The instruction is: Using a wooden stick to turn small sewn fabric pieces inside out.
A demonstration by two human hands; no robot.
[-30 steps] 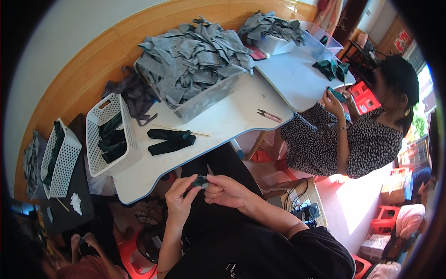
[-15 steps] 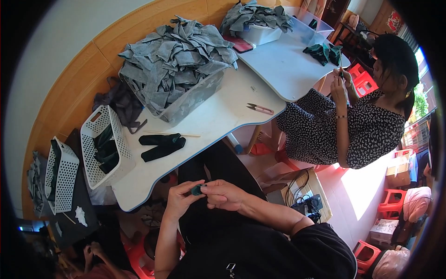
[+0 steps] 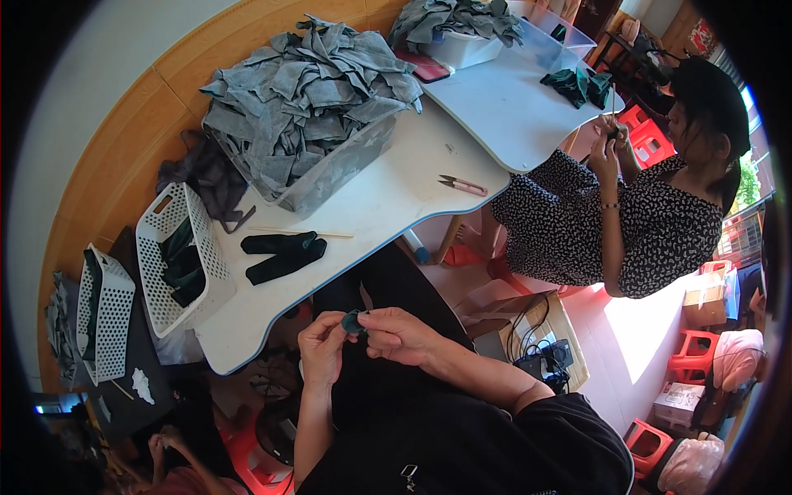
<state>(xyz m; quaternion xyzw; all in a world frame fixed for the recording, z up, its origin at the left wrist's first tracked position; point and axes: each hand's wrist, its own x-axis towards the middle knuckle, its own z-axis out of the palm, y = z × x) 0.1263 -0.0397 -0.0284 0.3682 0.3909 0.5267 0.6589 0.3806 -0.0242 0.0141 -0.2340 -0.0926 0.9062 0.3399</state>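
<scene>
A small dark green piece of fabric (image 3: 353, 322) is pinched between my two hands, above my lap and just off the table's near edge. My left hand (image 3: 323, 340) grips it from the left with thumb and fingers. From the right, my right hand (image 3: 398, 334) holds its other side between thumb and forefinger. On the table beyond lie dark green fabric strips (image 3: 285, 257), with a thin wooden stick (image 3: 304, 233) behind them. Pink-handled thread snips (image 3: 464, 185) rest farther right, near the table's edge.
A clear bin (image 3: 340, 162) heaped with grey fabric pieces (image 3: 309, 99) stands on the white table (image 3: 388, 198). White perforated baskets (image 3: 216, 268) holding green fabric are at left. At right a person (image 3: 619, 223) handles green fabric; cables (image 3: 536, 351) lie in a box on the floor.
Both hands have risen slightly, and the green fabric between them is turned a little. The person at right now has a thin stick showing upright at the hands.
</scene>
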